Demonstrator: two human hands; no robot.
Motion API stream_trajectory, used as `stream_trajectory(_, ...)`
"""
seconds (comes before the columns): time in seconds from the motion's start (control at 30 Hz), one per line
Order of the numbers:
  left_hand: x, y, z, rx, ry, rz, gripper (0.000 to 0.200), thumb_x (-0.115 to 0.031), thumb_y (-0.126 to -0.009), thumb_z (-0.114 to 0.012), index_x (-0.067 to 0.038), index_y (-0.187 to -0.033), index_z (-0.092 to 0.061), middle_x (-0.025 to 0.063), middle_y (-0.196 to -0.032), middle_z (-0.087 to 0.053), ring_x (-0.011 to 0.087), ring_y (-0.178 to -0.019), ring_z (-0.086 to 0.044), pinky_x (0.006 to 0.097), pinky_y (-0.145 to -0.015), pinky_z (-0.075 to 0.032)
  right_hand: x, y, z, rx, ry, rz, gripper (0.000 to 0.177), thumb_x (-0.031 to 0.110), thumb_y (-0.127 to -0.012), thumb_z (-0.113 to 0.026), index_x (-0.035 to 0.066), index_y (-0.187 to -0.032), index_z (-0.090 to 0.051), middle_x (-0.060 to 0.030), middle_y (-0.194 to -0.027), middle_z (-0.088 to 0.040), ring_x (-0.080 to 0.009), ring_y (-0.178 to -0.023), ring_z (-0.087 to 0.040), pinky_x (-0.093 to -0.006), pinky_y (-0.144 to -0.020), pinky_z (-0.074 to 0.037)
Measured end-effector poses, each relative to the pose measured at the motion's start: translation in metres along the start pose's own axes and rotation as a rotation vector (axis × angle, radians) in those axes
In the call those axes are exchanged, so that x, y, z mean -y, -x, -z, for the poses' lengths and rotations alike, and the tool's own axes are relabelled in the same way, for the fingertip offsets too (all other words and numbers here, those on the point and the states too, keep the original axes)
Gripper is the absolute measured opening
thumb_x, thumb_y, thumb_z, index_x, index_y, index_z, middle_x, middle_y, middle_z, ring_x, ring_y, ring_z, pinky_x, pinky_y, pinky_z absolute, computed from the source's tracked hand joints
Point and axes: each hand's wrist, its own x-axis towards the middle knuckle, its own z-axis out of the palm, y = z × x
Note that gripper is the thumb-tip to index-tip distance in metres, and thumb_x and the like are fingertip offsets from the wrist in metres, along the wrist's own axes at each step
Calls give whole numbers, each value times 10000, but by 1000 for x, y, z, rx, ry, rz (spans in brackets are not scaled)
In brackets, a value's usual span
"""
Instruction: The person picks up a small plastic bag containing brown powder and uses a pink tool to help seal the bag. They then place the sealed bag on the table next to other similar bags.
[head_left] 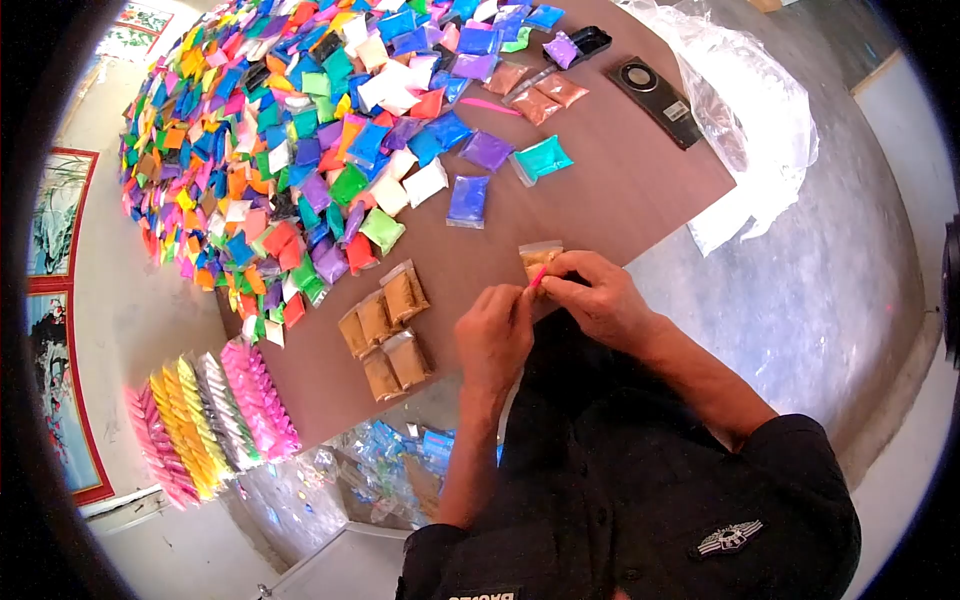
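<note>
Near the table's front edge, my left hand (497, 335) and my right hand (598, 300) meet at a small clear bag of tan material (540, 258). The fingers of both hands are pinched at the bag's near end, around a small pink piece (538, 277). Which fingertips hold the bag and which the pink piece is too small to tell. Several similar bags of tan material (385, 330) lie grouped on the table, left of my left hand. Beyond the hands, a blue packet (467, 201) and a teal packet (543, 160) lie flat.
A large heap of colourful packets (290, 150) covers the brown table's (610, 180) far left. Bundles of twisted coloured packs (210, 415) stand at the left corner. A black scale (655, 100) and clear plastic sheeting (760, 120) are at the right. Plastic bags (400, 460) lie below the table.
</note>
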Motion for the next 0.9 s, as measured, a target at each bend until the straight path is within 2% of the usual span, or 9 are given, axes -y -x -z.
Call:
stream_trajectory(0.07,0,-6,-1,5,-74,-79,134,-147,-939,-737,-26,-895,-699,159,-805,-680,333,-700,-676,405,-619,-515,-2,-1,3,47,-22,-9,166,46,-852,-698,29,-1017,-710,-117,-1059,-678,-322,-998,-672,-414,-880,-562)
stream_trajectory(0.33,13,-39,1,51,-109,-79,187,-181,-925,-737,-16,-851,-689,171,-798,-691,372,-740,-682,444,-651,-514,-4,-7,8,86,-69,21,173,30,-843,-656,29,-1013,-688,-125,-1102,-673,-348,-1063,-652,-432,-944,-537)
stream_trajectory(0.4,19,-43,3,28,-167,-86,197,-185,-924,-736,-10,-848,-687,173,-796,-693,371,-735,-682,442,-654,-516,-7,-5,5,83,3,82,169,16,-867,-669,20,-1033,-700,-135,-1080,-666,-359,-1060,-638,-438,-921,-543)
stream_trajectory(0.5,23,-45,5,-23,-170,-39,192,-215,-934,-713,-54,-838,-673,153,-798,-669,390,-737,-662,481,-646,-508,-5,-3,3,55,-13,45,161,11,-874,-669,19,-1031,-705,-128,-1092,-668,-360,-1071,-624,-437,-918,-537)
stream_trajectory(0.7,3,-28,3,36,18,-98,207,-223,-936,-707,-47,-836,-661,155,-795,-663,387,-741,-664,477,-647,-511,-14,5,-4,6,-48,8,151,16,-889,-681,24,-1035,-718,-121,-1081,-678,-345,-1014,-635,-422,-883,-543)
stream_trajectory(0.77,-2,-27,3,105,-100,-112,212,-239,-937,-704,-48,-853,-665,155,-798,-664,388,-756,-669,473,-651,-516,-15,5,-3,7,-46,28,152,13,-890,-684,29,-1038,-717,-120,-1084,-681,-339,-1005,-638,-419,-878,-545)
stream_trajectory(0.9,1,-41,-2,116,-175,-127,214,-239,-936,-692,-46,-851,-654,160,-801,-663,390,-769,-672,480,-649,-514,-16,5,-3,5,-49,35,162,5,-890,-690,41,-1046,-715,-112,-1100,-693,-324,-972,-648,-407,-857,-552)
